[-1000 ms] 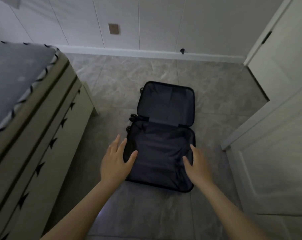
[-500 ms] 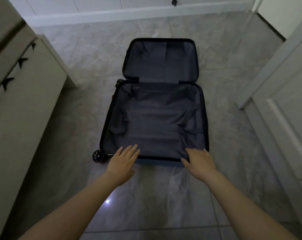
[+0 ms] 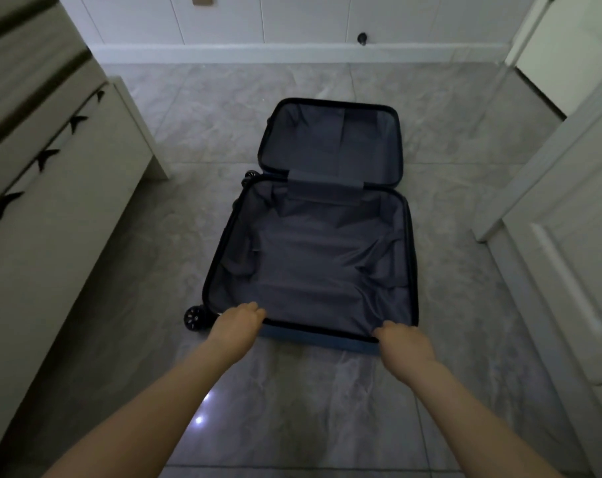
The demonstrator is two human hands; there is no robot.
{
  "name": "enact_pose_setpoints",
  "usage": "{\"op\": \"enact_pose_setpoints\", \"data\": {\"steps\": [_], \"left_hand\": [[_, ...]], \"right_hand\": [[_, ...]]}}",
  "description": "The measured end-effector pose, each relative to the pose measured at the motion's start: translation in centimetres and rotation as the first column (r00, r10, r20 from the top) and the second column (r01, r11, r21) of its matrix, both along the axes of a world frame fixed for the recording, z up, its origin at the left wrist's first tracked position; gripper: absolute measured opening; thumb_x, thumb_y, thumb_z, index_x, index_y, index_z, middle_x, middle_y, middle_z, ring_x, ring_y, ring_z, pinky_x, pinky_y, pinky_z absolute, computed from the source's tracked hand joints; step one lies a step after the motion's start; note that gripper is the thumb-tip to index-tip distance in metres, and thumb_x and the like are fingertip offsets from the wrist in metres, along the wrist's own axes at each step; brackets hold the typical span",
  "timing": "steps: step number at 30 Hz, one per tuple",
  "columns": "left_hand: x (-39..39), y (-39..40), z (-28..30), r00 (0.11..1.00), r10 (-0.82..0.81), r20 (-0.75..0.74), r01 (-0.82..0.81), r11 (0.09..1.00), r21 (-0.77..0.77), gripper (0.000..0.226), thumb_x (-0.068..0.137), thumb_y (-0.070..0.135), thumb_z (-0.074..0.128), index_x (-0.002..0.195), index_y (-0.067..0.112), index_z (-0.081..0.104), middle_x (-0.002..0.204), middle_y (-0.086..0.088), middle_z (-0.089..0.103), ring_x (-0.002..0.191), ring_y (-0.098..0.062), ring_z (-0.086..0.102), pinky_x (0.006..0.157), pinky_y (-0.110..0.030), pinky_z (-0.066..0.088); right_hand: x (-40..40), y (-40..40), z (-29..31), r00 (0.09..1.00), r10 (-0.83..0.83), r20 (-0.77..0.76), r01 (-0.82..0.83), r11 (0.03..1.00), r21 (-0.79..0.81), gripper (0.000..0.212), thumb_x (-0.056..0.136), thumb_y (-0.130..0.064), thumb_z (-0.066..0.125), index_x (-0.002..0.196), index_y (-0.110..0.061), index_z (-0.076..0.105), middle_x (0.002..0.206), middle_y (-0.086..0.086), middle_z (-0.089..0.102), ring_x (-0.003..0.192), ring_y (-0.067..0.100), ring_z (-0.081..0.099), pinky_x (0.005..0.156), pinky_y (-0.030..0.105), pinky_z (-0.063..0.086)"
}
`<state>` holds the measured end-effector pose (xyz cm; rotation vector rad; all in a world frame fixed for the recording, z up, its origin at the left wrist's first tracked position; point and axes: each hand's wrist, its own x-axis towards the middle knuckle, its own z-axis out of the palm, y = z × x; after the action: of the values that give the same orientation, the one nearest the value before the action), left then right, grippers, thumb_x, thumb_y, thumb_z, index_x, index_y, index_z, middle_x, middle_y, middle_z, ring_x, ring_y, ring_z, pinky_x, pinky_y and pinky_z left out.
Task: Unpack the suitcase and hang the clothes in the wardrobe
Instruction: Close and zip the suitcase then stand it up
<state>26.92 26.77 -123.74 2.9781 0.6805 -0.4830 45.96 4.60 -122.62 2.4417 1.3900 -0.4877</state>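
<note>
Dark lining is all you can see inside the suitcase [image 3: 313,257], lying open on the tiled floor [image 3: 206,125]. Your left hand [image 3: 239,324] and right hand [image 3: 404,343] each curl over its near rim. Unpacking looks finished; no clothes or wardrobe interior visible, so hanging is unconfirmed.

No legible text, label, brand, number or sign in view. Suitcase [image 3: 313,257] lining plain; room dim, fine print unresolvable.
</note>
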Motion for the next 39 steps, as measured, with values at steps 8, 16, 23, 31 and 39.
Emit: {"op": "enact_pose_setpoints", "data": {"steps": [8, 16, 23, 31, 39], "left_hand": [[-0.6, -0.4, 2.8, 0.981, -0.137, -0.139, 0.121, 0.986, -0.115, 0.026, 0.095, 0.022, 0.044, 0.115, 0.015, 0.059, 0.115, -0.006, 0.059, 0.103, -0.025, 0.057, 0.079, -0.037, 0.047], [1.3, 0.8, 12.9, 0.998, -0.061, -0.009, 0.058, 0.97, -0.236, 0.024, 0.093, 0.029, 0.051, 0.104, 0.015, 0.066, 0.101, -0.003, 0.068, 0.089, -0.02, 0.061, 0.073, -0.035, 0.05], [1.9, 2.8, 23.5, 0.966, 0.142, 0.216, -0.059, 0.935, -0.351, 0.024, 0.094, 0.023, 0.051, 0.111, 0.017, 0.067, 0.106, 0.003, 0.066, 0.094, -0.013, 0.06, 0.082, -0.026, 0.047], [1.6, 2.4, 31.8, 0.877, 0.293, 0.381, -0.102, 0.888, -0.448, 0.02, 0.094, 0.014, 0.05, 0.098, 0.014, 0.07, 0.095, -0.003, 0.067, 0.091, -0.02, 0.06, 0.078, -0.03, 0.046], [3.1, 3.0, 36.6, 0.937, 0.337, 0.098, -0.213, 0.768, -0.604, 0.015, 0.089, 0.012, 0.055, 0.085, 0.018, 0.069, 0.085, 0.012, 0.063, 0.085, -0.009, 0.057, 0.083, -0.024, 0.042]], "right_hand": [[-0.9, -1.9, 3.4, 0.997, 0.065, -0.047, -0.068, 0.996, -0.055, 0.033, 0.092, -0.012, 0.041, 0.124, -0.013, 0.049, 0.125, 0.006, 0.05, 0.115, 0.023, 0.05, 0.087, 0.031, 0.037], [1.1, -3.0, 10.2, 0.989, -0.095, -0.109, 0.127, 0.934, 0.334, 0.024, 0.095, -0.015, 0.037, 0.112, -0.02, 0.053, 0.104, -0.004, 0.053, 0.099, 0.016, 0.052, 0.069, 0.027, 0.028], [3.4, 0.1, 20.1, 0.961, -0.097, -0.258, 0.238, 0.764, 0.6, 0.02, 0.09, -0.007, 0.046, 0.073, -0.015, 0.055, 0.072, 0.0, 0.051, 0.076, 0.024, 0.055, 0.064, 0.034, 0.034], [4.3, 2.1, 29.2, 0.935, -0.108, -0.337, 0.309, 0.715, 0.627, 0.046, 0.085, -0.009, 0.047, 0.047, -0.018, 0.023, 0.045, -0.001, 0.026, 0.047, 0.014, 0.023, 0.047, 0.028, 0.015], [6.5, 3.6, 33.6, 0.902, -0.12, -0.415, 0.294, 0.875, 0.384, 0.037, 0.094, -0.018, 0.037, 0.058, -0.015, 0.032, 0.064, 0.004, 0.041, 0.065, 0.02, 0.039, 0.06, 0.032, 0.029]]}}
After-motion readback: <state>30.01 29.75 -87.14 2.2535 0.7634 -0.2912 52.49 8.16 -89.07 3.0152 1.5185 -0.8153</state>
